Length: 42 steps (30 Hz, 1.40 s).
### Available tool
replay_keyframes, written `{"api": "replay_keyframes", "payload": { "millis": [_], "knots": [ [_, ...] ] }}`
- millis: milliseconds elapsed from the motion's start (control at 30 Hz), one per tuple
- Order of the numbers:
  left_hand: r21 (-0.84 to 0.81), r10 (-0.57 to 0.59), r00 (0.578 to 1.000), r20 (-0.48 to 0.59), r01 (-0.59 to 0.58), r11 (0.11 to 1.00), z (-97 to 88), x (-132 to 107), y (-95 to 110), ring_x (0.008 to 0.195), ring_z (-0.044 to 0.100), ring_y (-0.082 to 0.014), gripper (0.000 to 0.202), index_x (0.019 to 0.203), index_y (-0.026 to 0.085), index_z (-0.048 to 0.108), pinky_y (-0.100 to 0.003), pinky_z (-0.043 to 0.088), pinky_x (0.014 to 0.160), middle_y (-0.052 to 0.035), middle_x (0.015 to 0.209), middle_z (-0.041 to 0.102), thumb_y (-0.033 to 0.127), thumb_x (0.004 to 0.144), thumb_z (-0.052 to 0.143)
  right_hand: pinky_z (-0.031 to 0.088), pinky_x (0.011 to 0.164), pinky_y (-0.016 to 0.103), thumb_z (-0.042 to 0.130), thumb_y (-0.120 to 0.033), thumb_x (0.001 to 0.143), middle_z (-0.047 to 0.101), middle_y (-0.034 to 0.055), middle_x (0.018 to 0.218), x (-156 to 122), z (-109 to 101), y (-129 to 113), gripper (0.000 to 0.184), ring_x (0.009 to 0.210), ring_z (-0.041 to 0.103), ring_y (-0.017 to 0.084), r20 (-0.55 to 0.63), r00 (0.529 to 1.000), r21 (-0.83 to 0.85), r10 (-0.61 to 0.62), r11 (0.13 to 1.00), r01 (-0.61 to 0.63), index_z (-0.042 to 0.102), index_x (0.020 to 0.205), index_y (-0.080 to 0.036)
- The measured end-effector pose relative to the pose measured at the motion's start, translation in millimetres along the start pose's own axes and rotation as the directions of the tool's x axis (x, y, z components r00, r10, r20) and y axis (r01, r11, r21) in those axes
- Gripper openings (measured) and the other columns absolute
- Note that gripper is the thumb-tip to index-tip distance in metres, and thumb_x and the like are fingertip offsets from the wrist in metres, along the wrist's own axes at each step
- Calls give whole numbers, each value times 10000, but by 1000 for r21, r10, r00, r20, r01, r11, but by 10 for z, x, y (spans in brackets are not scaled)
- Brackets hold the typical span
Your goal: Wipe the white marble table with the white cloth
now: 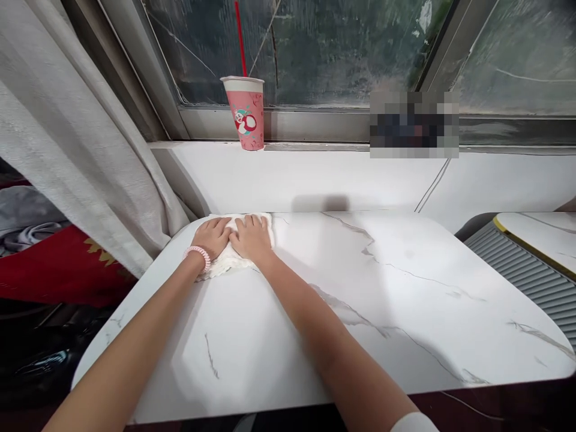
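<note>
A white cloth (228,261) lies spread at the far left corner of a white marble-patterned table (333,276). My left hand (211,236), with a pink coiled band (200,254) round its wrist, rests flat on the cloth's left part. Beside it, my right hand (252,239) presses flat on the right part, fingers pointing toward the wall. The two hands touch or nearly touch at the thumbs. Both are open, and the cloth's middle is hidden beneath them.
A pink paper cup (246,117) with a red straw stands on the window ledge (315,146) behind the table. A grey curtain (85,120) hangs close to the table's left edge. At right stands a ribbed grey piece of furniture (517,270) with a marble-look top.
</note>
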<state>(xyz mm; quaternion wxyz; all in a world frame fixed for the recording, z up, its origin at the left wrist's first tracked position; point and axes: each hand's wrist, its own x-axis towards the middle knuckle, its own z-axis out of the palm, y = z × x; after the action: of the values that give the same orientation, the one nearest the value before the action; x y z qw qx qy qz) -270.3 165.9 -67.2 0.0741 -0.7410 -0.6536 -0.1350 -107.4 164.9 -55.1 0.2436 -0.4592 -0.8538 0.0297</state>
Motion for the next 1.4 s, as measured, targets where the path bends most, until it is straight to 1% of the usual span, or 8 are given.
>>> {"api": "replay_keyframes", "payload": {
  "millis": [200,500,633,800,933,1067,1233,1400],
  "knots": [
    [6,-62,998,-20,62,998,-172,-564,92,1264,493,-295,486,1287,144,539,-500,377,1070,-151,1326,586,317,918,273,226,1123,535,389,-341,976,540,189,1326,-414,-105,-303,410,1297,395,305,-4,999,10,-32,999,32,515,1290,-110],
    [57,-27,988,-155,37,998,-533,-2239,482,1272,490,-345,520,1382,243,415,-552,355,1064,-137,1322,575,358,893,280,233,1127,582,409,-379,946,428,200,1464,-1566,-593,-758,465,1381,324,348,83,935,216,-345,922,322,494,1328,-127],
    [93,-44,978,-204,64,994,-574,-2479,669,1261,492,-357,545,1442,284,324,-581,353,1038,-129,1339,556,348,905,256,243,1124,586,427,-399,930,447,181,1447,-1720,-676,-742,458,1359,344,353,104,903,230,-417,893,386,510,1304,-149],
    [60,-150,977,-151,160,985,-539,-2094,685,1216,517,-343,506,1361,242,443,-566,369,1024,-144,1271,590,369,927,217,255,1102,595,398,-403,934,478,166,1395,-1434,-561,-590,468,1302,379,340,93,893,243,-440,880,408,496,1316,-150],
    [40,-224,972,-72,227,973,-456,-1410,626,1226,507,-339,529,1290,165,527,-557,347,1059,-171,1266,592,374,920,212,258,1110,547,413,-357,934,526,129,1337,-956,-386,-337,396,1264,405,292,91,920,198,-382,912,359,535,1263,-173],
    [74,-208,978,11,207,976,-316,-604,642,1258,494,-294,486,1285,174,526,-499,326,1091,-146,1309,581,310,911,248,223,1132,522,409,-316,948,521,97,1372,-445,-228,66,384,1297,392,256,72,958,144,-278,953,266,514,1302,-212],
    [46,-157,986,61,154,987,-58,221,953,1306,446,-285,467,1336,158,483,-511,271,1117,-155,1392,527,264,932,276,192,1151,473,458,-280,935,509,83,1417,-58,-262,758,397,1328,390,227,84,983,107,-162,982,153,527,1320,-215],
    [2,-95,993,64,95,995,97,626,1290,1327,425,-278,467,1358,161,475,-490,246,1130,-147,1402,520,255,940,289,214,1146,435,460,-266,923,517,60,1419,-6,-410,1214,406,1335,397,208,72,997,129,-41,991,32,539,1320,-231]
  ]
}}
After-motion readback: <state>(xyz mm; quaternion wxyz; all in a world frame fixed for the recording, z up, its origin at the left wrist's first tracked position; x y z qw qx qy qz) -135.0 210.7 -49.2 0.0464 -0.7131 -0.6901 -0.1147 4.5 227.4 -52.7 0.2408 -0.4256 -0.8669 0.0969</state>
